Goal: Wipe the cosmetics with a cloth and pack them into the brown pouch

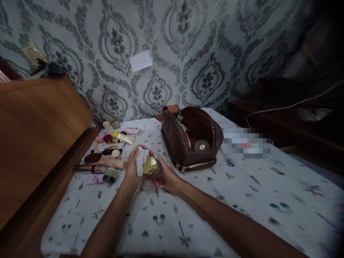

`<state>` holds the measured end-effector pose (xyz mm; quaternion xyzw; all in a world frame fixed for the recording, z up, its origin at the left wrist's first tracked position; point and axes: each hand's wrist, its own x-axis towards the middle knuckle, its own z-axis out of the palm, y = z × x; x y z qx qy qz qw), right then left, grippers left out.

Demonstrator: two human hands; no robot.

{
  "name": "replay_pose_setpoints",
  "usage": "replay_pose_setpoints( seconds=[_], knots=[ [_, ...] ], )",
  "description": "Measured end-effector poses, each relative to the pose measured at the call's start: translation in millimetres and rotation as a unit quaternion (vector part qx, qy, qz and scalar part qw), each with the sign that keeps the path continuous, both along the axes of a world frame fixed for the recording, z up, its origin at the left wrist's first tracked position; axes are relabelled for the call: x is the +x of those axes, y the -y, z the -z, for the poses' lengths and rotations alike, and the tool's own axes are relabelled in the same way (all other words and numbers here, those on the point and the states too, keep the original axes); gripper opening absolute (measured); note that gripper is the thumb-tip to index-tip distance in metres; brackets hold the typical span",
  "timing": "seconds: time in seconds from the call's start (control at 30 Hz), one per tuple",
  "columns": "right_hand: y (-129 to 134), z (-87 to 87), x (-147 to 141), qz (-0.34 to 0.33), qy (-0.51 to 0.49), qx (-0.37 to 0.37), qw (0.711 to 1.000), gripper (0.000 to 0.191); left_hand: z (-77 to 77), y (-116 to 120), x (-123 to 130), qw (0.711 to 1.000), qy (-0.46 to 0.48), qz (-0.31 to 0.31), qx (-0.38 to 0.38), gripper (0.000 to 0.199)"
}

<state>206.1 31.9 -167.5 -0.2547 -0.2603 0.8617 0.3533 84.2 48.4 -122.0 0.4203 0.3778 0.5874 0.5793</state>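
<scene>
My left hand (131, 165) is closed on a crumpled white wipe (141, 159), which rests against a round jar with a shiny gold lid (150, 166). Wrapped about the other side of that jar is my right hand (167, 176). Both hands are above the patterned white cloth, in front of a brown leather toiletry bag (174, 143). The bag stands unzipped, and a green-topped item (180, 117) shows inside it. To the left of my hands lie several cosmetics, among them a cream tube (127, 139) and a pink-and-white tube (94, 178).
A wooden panel (40, 132) rises along the left edge. The patterned wall (158, 86) closes off the back, with a white card (141, 61) on it. Right of the bag lies a blurred-out item (245, 143). A thin white cable (290, 106) runs at the far right.
</scene>
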Motion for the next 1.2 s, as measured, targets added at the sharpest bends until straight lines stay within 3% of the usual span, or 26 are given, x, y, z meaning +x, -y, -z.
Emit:
replay_pose_setpoints(
  seconds=[0.1,0.2,0.4,0.6,0.77,0.87,1.03,1.2],
  knots=[
    [-1,-2.0,1,0.002,-0.037,-0.055,0.998,0.070,9.5,1,6,0.998,-0.016,-0.058,0.022,0.036],
    [-3,2.7,-2,0.015,-0.047,-0.078,0.996,0.072,17.1,6,12,0.989,-0.097,-0.090,0.063,0.034],
    [-8,14.3,-7,0.114,-0.036,-0.110,0.987,0.057,23.3,17,13,0.975,-0.179,-0.040,0.126,0.030],
    [0,-3.1,-2,0.105,-0.020,-0.062,0.992,0.064,23.7,10,9,0.985,-0.135,-0.038,0.100,0.030],
    [7,-11.5,-1,0.116,-0.066,0.001,0.991,0.034,19.9,4,4,0.995,-0.045,-0.042,0.074,0.025],
    [10,-9.8,1,0.115,-0.051,0.044,0.991,0.036,19.9,-1,-1,0.997,-0.013,-0.052,0.059,0.023],
    [10,-6.2,4,0.095,-0.022,0.076,0.992,0.035,20.8,-10,-11,0.996,-0.032,-0.085,0.012,0.032],
    [5,-5.6,6,0.133,-0.027,0.051,0.989,0.029,20.5,-10,-13,0.989,-0.098,-0.096,0.048,0.025]
  ],
)
